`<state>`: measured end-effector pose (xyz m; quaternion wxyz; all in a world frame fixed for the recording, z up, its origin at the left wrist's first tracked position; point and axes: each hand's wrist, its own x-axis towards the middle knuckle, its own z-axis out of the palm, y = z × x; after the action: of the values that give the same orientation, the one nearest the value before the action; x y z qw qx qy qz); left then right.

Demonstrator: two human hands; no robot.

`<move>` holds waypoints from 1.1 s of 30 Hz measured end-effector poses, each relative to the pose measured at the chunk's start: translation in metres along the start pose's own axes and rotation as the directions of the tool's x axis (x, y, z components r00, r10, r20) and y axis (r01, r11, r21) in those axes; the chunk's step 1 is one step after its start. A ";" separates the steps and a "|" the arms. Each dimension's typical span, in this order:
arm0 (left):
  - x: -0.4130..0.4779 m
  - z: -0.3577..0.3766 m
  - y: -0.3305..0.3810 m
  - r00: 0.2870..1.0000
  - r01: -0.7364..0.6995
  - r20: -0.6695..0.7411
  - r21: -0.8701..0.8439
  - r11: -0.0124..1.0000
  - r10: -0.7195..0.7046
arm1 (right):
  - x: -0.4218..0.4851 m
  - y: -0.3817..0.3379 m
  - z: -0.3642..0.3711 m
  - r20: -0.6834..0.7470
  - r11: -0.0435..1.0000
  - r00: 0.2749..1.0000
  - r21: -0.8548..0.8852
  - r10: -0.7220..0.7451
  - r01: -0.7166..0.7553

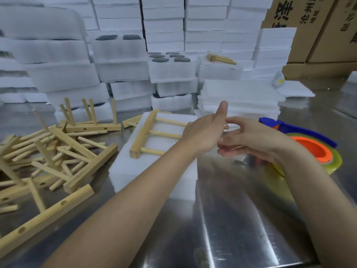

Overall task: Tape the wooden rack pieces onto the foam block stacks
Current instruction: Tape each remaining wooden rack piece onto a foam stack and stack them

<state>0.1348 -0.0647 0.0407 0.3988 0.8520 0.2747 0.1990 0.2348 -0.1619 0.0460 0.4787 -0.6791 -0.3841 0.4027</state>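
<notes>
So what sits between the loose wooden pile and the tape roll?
In the head view: a foam block stack with a wooden rack piece lying on top, plus the left hand and right hand.

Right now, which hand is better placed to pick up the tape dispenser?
Right. The right hand hovers just beside the tape dispenser, which lies to its right. The left hand is over the end of the wooden rack piece and would probably have to cross the right arm.
</notes>
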 end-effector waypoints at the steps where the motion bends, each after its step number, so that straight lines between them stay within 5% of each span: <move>1: 0.000 0.000 0.000 1.000 -0.004 0.003 0.007 1.000 0.004 | 0.004 0.005 -0.003 0.029 0.997 1.000 0.081 0.001 -0.003; 5: 0.001 0.005 -0.002 1.000 -0.024 0.009 0.085 0.996 0.024 | 0.010 0.019 -0.008 0.062 0.971 0.998 0.237 0.031 -0.045; 11: -0.003 -0.005 -0.001 0.983 -0.133 -0.104 0.155 0.979 0.150 | 0.019 0.030 0.001 0.095 0.954 0.976 0.213 0.193 -0.210; 16: -0.009 -0.089 -0.021 0.886 -0.155 -0.396 0.239 0.959 0.242 | 0.030 0.038 0.016 0.049 0.953 0.960 0.120 0.275 -0.279; 19: -0.024 -0.117 -0.066 0.926 0.045 -0.373 -0.054 0.998 -0.062 | 0.040 0.029 0.029 0.061 0.950 0.948 -0.064 0.311 -0.307; 21: -0.032 -0.114 -0.095 0.937 0.164 -0.226 -0.393 0.905 -0.268 | 0.048 0.017 0.034 0.052 0.911 0.936 -0.251 0.349 -0.326; 24: -0.037 -0.103 -0.113 0.944 0.189 -0.121 -0.561 0.806 -0.306 | 0.054 0.004 0.033 -0.007 0.773 0.947 -0.575 0.322 -0.267; 27: -0.035 -0.100 -0.128 0.949 0.183 -0.080 -0.649 0.739 -0.305 | 0.052 0.008 0.025 -0.009 0.846 0.953 -0.458 0.301 -0.272; 30: -0.035 -0.099 -0.132 0.946 0.174 -0.091 -0.665 0.726 -0.310 | 0.047 0.011 0.015 -0.210 0.914 0.970 -0.356 0.125 -0.195; 33: -0.037 -0.098 -0.125 0.954 0.192 -0.024 -0.721 0.666 -0.300 | 0.044 0.007 0.041 -0.173 0.952 0.979 -0.266 0.107 -0.152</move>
<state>0.0131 0.0344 -0.0028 0.6990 0.5705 0.3165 0.2929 0.2150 -0.1100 0.0229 0.3798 -0.7929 -0.3525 0.3206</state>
